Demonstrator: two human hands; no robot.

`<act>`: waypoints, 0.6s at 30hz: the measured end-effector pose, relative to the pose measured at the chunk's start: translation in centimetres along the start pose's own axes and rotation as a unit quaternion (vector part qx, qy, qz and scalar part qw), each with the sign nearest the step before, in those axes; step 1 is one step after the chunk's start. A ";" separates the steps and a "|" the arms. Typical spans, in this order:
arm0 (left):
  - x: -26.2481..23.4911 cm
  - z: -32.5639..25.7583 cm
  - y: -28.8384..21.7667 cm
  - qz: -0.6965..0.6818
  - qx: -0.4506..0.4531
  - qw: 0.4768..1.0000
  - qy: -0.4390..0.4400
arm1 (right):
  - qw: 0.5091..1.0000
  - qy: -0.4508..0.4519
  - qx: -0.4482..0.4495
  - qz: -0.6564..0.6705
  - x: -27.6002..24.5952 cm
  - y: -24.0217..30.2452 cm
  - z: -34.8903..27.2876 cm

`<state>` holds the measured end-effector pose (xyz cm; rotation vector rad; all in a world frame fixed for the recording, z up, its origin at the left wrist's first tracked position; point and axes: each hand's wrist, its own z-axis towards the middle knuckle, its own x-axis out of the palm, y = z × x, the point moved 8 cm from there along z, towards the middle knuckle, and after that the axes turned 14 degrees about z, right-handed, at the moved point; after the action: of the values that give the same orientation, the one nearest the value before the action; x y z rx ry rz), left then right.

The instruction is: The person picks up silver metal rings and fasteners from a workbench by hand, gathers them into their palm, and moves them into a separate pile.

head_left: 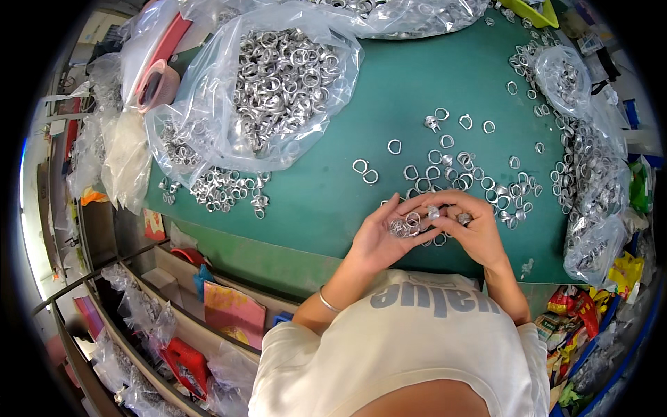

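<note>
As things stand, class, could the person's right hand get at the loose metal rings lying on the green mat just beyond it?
Probably yes. The right hand pinches a ring, but the loose rings lie right beyond its fingertips on the green mat, with nothing between.

- The large bag of rings (278, 83) lies on the table (417, 90) at far left.
- Spilled rings (215, 189) sit just before it.
- Loose rings (451, 167) lie at centre, behind both hands.
- Smaller bags (590, 187) line the right edge.
- A shelf (174, 306) stands left, below the table.
</note>
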<state>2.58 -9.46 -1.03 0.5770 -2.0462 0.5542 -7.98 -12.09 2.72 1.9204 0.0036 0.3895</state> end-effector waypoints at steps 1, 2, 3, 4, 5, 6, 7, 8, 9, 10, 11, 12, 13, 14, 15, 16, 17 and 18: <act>0.1 -0.1 -0.1 0.010 0.002 1.000 -0.017 | 1.000 -0.012 -0.002 -0.011 0.0 0.1 0.0; -0.4 -0.1 -0.2 0.028 0.020 0.999 0.037 | 0.997 -0.041 -0.061 0.007 -0.8 0.6 0.2; -2.2 -0.1 0.0 0.046 0.039 0.994 0.090 | 0.997 -0.069 -0.029 0.034 -2.0 0.3 0.2; -2.8 -0.4 0.0 0.062 0.056 0.986 0.144 | 0.993 -0.098 0.005 0.060 -3.5 0.3 0.1; -3.5 -0.6 -1.0 0.274 0.119 0.954 0.027 | 0.990 -0.141 -0.003 0.009 -4.6 0.5 -0.2; -3.0 -1.6 -2.5 0.467 0.177 0.861 -0.092 | 0.982 -0.184 -0.006 -0.042 -5.6 0.7 -0.5; -2.1 -2.8 -4.2 0.631 0.223 0.714 -0.206 | 0.972 -0.174 -0.042 -0.150 -5.6 1.5 -0.5; -1.0 -3.8 -5.4 0.686 0.296 0.611 -0.262 | 0.950 -0.160 -0.078 -0.256 -5.5 2.4 -0.5; -0.8 -4.1 -6.1 0.714 0.319 0.553 -0.288 | 0.915 -0.144 -0.114 -0.358 -5.0 3.1 -0.5; -0.6 -4.4 -7.1 0.738 0.340 0.493 -0.312 | 0.906 -0.148 -0.130 -0.375 -4.9 3.3 -0.5; -0.3 -4.7 -7.9 0.758 0.360 0.429 -0.333 | 0.899 -0.160 -0.148 -0.381 -4.8 3.7 -0.6; -0.6 -4.7 -8.3 0.767 0.343 0.418 -0.345 | 0.891 -0.172 -0.165 -0.387 -4.6 4.2 -0.5; -0.5 -4.9 -8.7 0.765 0.342 0.409 -0.361 | 0.883 -0.183 -0.182 -0.392 -4.4 4.7 -0.4; -0.4 -5.0 -9.0 0.763 0.342 0.399 -0.377 | 0.878 -0.181 -0.195 -0.399 -3.7 4.9 0.2; -0.3 -5.0 -9.3 0.762 0.340 0.389 -0.389 | 0.872 -0.182 -0.206 -0.404 -2.7 5.2 0.9; -0.6 -4.8 -9.5 0.764 0.321 0.384 -0.406 | 0.866 -0.183 -0.217 -0.410 -2.0 5.4 1.6; -0.8 -4.4 -9.4 0.773 0.312 0.382 -0.399 | 0.851 -0.159 -0.211 -0.454 -1.2 4.8 2.6; -1.1 -3.8 -9.4 0.782 0.303 0.379 -0.392 | 0.833 -0.136 -0.205 -0.496 -0.5 4.0 3.8</act>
<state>11.17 -14.44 1.40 -1.4429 -2.6247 2.5953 -8.18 -17.16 4.99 1.2972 0.6545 -0.5520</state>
